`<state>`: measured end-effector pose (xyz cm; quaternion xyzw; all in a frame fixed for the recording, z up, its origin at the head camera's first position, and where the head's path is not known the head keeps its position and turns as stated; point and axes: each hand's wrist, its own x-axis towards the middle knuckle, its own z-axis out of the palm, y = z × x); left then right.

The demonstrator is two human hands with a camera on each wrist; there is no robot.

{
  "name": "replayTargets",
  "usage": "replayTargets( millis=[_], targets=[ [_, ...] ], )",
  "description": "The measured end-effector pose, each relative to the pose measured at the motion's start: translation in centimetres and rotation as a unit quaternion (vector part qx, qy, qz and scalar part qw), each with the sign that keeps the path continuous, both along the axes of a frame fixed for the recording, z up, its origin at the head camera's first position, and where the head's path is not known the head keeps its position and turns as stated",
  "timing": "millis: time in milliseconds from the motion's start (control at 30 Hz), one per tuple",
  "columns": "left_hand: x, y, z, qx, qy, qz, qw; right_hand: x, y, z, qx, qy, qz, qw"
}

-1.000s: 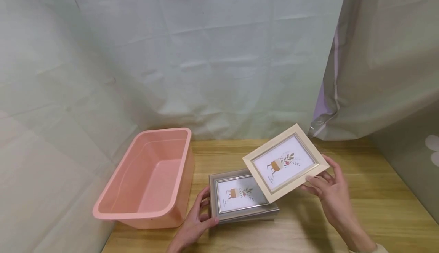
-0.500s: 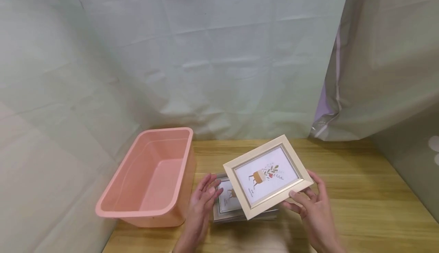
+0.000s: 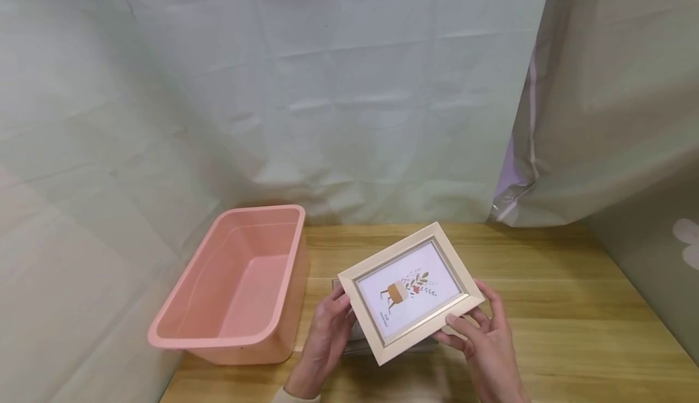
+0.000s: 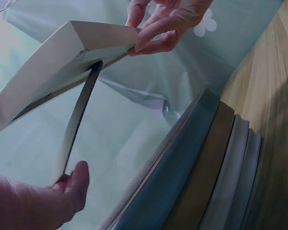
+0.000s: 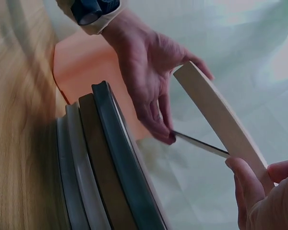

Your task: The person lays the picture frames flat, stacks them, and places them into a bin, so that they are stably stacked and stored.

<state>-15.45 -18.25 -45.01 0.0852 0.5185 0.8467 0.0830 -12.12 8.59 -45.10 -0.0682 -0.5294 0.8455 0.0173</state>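
Note:
My right hand [image 3: 483, 345] grips the lower right edge of a cream picture frame [image 3: 464, 278], thumb on the front. The frame is tilted and shows a print of a potted plant. My left hand [image 3: 326, 336] is at its left edge. In the right wrist view, my left hand [image 5: 144, 72] has its thumb at the frame's far end and fingertips on the tip of the fold-out stand leg [image 5: 199, 143]. That leg [image 4: 79, 115] swings out from the back in the left wrist view. Below lies a stack of several frames [image 5: 108, 158], mostly hidden in the head view.
A pink plastic tub [image 3: 303, 251] stands on the wooden table [image 3: 546, 330] left of the stack. Pale sheeting [image 3: 349, 87] hangs behind and at the left. A darker curtain [image 3: 617, 99] hangs at the right. Bare wood shows right of the hands.
The cream frame has moved left and down, over the stack. My left hand has left the stacked grey frame's edge and come to the cream frame and its stand leg.

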Motion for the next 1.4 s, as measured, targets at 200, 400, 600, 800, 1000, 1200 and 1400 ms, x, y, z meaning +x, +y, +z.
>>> replayTargets(
  millis=[200, 400, 600, 800, 1000, 1200, 1400],
  targets=[
    [0.1, 0.3, 0.1, -0.020, -0.004, 0.067, 0.9976, 0.0, 0.0, -0.1, 0.002, -0.001, -0.006, 1.0000],
    [0.2, 0.7, 0.4, -0.037, -0.007, 0.134, 0.9902, -0.1, 0.0, -0.2, 0.005, -0.009, -0.009, 0.9999],
    [0.4, 1.1, 0.0, -0.078, 0.057, 0.209, 0.9731, -0.2, -0.1, -0.4, 0.009, -0.019, -0.011, 0.9997],
    [1.5, 1.0, -0.7, -0.188, 0.173, 0.204, 0.9449, -0.2, -0.3, -0.5, 0.013, -0.031, -0.018, 0.9993],
    [2.2, 0.2, -1.1, -0.339, 0.219, 0.166, 0.8995, -0.1, -0.3, -0.6, 0.002, -0.013, -0.014, 0.9998],
    [2.5, -0.8, -0.9, -0.434, 0.231, 0.123, 0.8618, 0.0, -0.2, -0.3, 0.010, -0.003, 0.001, 0.9999],
    [2.6, -1.1, -0.6, -0.495, 0.257, 0.108, 0.8231, 0.0, 0.2, 0.1, 0.060, -0.026, 0.016, 0.9978]
  ],
)
